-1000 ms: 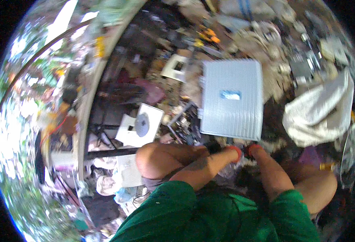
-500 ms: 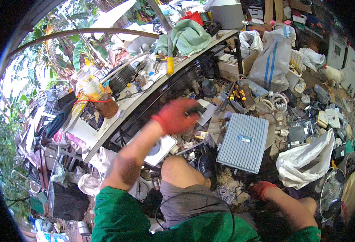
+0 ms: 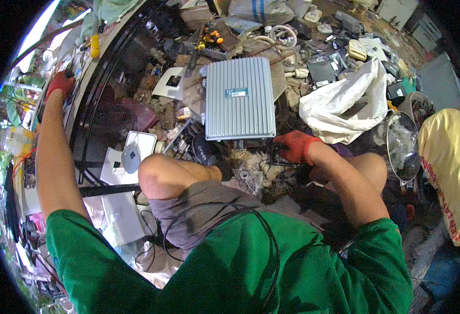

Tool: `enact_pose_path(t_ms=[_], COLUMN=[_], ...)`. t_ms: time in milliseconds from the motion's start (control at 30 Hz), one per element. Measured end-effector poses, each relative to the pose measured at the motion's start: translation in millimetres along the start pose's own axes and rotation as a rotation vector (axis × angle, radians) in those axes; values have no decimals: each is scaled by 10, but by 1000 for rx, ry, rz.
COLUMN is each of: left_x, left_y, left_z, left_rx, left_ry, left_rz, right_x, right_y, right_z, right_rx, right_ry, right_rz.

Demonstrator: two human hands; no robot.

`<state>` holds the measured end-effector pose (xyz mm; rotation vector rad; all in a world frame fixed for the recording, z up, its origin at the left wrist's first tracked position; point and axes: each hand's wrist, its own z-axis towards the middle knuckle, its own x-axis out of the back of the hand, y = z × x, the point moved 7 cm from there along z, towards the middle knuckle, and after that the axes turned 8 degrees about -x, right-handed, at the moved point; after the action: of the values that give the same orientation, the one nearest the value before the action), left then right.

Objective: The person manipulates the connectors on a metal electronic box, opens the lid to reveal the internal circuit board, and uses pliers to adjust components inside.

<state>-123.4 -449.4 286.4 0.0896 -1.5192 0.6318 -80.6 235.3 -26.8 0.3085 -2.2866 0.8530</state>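
the red-gloved left hand [image 3: 61, 83] is out at the bench [image 3: 87, 70], far left; the red-gloved right hand [image 3: 296, 146] is by the near right corner of the ribbed grey case [image 3: 239, 107], lying ahead of the knees, left of a white sack [image 3: 325, 111]. i cannot tell whether the 2 hands grasp anything.

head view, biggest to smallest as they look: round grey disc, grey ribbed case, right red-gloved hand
1. Grey ribbed case, largest by far
2. Right red-gloved hand
3. Round grey disc, smallest
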Motion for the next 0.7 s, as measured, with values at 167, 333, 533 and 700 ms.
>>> enact_pose_path(t_ms=[167, 333, 533, 700], left_x=[61, 764, -12, -906], left_y=[-92, 1089, 3407, 4687], left_z=[-131, -803, -2237, -2948], left_rx=[-25, 3, -633, -776], left_ry=[-9, 569, 246, 72], left_rz=[112, 151, -650, -523], right_x=[162, 240, 168, -98], right_y=[73, 513, 686, 638], right_z=[51, 140, 421, 747], right_rx=[24, -47, -129, -268], right_ry=[145, 269, 301, 118], right_rz=[255, 762, 1606, 1450])
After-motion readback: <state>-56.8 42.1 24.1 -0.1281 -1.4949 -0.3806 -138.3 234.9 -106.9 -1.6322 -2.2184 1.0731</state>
